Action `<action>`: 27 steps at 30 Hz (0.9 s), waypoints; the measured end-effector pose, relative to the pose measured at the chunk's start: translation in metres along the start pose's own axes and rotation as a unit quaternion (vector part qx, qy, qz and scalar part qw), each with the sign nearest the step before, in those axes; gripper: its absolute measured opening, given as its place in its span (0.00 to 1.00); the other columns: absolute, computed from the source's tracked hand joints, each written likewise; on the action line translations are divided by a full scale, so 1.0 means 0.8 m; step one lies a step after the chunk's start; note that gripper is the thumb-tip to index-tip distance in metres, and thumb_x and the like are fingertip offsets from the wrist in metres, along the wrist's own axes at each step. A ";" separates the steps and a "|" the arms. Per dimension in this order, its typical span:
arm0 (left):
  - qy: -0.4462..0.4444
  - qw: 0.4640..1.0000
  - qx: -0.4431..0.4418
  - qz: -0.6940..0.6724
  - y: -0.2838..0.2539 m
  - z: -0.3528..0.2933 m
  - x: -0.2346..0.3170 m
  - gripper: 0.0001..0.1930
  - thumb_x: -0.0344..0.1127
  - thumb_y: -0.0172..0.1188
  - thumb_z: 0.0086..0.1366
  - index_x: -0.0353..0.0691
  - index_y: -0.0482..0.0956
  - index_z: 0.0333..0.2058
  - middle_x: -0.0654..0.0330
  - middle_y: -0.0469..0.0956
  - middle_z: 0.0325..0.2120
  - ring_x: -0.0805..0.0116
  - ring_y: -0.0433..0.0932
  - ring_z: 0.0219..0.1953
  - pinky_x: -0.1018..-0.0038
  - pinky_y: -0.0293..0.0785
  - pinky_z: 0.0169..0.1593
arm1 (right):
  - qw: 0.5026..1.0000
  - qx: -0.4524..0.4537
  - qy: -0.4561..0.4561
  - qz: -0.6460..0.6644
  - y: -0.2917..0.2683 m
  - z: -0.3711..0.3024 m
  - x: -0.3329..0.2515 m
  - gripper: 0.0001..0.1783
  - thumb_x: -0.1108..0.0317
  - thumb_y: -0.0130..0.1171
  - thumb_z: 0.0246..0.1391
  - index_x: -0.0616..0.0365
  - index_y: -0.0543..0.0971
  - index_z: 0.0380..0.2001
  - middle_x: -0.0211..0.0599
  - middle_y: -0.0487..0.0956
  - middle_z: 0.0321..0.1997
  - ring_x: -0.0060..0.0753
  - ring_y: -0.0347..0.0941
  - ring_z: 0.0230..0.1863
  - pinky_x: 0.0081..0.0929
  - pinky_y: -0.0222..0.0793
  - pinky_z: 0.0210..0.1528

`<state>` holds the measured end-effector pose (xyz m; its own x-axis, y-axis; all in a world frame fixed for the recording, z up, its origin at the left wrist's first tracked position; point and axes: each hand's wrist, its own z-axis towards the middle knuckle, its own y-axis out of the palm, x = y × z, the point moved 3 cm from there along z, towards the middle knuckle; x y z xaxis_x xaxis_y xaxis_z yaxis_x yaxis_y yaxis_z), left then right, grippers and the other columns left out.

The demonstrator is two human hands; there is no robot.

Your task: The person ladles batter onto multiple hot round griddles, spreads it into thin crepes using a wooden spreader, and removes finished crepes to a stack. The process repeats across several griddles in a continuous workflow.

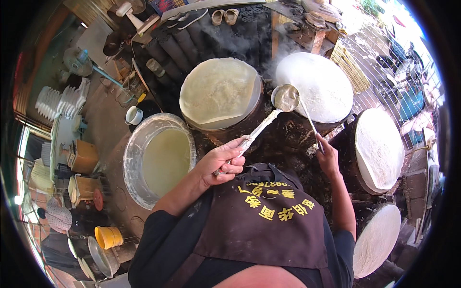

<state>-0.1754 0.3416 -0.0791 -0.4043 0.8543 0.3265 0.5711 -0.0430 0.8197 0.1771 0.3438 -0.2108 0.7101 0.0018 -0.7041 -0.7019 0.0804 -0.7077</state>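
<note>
Brown cloth of my apron (264, 240) filled the lower centre; beyond, my left hand (225, 162) clutched a ladle (263, 126), my right hand (328, 156) apart, gripping a thin stick (309, 118); the ladle's bowl hung upper centre, between two pale pot tops (218, 91).

**Small food workshop, half-open**

Indicated by: white-topped pots (230, 136) set in an arc, some steaming; tub (136, 174) filled with pale liquid (167, 161); ladle (262, 127) and printed apron (269, 225) in use. Fan (77, 62) and shoes (231, 17) kept nearby; right side bounded by wire fence (425, 72).
</note>
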 end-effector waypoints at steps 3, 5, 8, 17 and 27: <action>0.017 0.999 -0.026 -0.011 -0.030 -0.032 0.009 0.20 0.31 0.43 0.71 0.56 0.60 0.60 0.67 0.62 0.22 0.86 0.59 0.16 0.88 0.58 0.10 | 0.988 0.086 0.043 0.123 0.025 0.000 -0.078 0.33 0.81 0.53 0.46 0.52 0.70 0.59 0.52 0.78 0.48 0.38 0.76 0.50 0.31 0.69 0.52; 0.023 0.999 -0.040 -0.021 -0.045 -0.055 0.017 0.20 0.31 0.45 0.71 0.56 0.60 0.60 0.67 0.62 0.22 0.85 0.59 0.16 0.88 0.59 0.10 | 0.979 0.063 -0.081 0.176 0.054 0.007 -0.137 0.30 0.83 0.54 0.48 0.56 0.71 0.57 0.50 0.76 0.53 0.37 0.75 0.52 0.30 0.68 0.55; 0.049 0.997 -0.052 0.005 -0.069 -0.093 0.027 0.20 0.37 0.49 0.71 0.56 0.60 0.60 0.67 0.62 0.22 0.86 0.59 0.16 0.88 0.59 0.10 | 0.966 -0.065 -0.238 0.078 0.088 -0.001 -0.270 0.31 0.80 0.59 0.46 0.53 0.71 0.56 0.46 0.77 0.38 0.44 0.76 0.36 0.34 0.74 0.39; 0.129 0.969 0.191 0.091 -0.135 -0.186 0.053 0.25 0.53 0.48 0.69 0.57 0.60 0.61 0.69 0.61 0.20 0.86 0.57 0.13 0.88 0.54 0.08 | 0.857 -0.193 -0.477 -0.001 0.207 -0.014 -0.459 0.17 0.68 0.56 0.51 0.55 0.69 0.45 0.42 0.73 0.31 0.42 0.77 0.26 0.37 0.73 0.26; 0.228 0.952 0.191 -0.073 -0.188 -0.256 0.021 0.22 0.47 0.48 0.70 0.60 0.60 0.62 0.69 0.61 0.20 0.85 0.57 0.12 0.87 0.58 0.08 | 0.936 -0.026 -0.277 -0.216 0.301 0.139 -0.280 0.38 0.72 0.60 0.45 0.46 0.63 0.63 0.41 0.70 0.59 0.46 0.62 0.62 0.43 0.54 0.64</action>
<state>-0.4144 0.2562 -0.1006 -0.7183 0.5185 0.4640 0.6673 0.3246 0.6703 -0.1451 0.4737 -0.2170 0.8375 0.4984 -0.2238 -0.3348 0.1444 -0.9312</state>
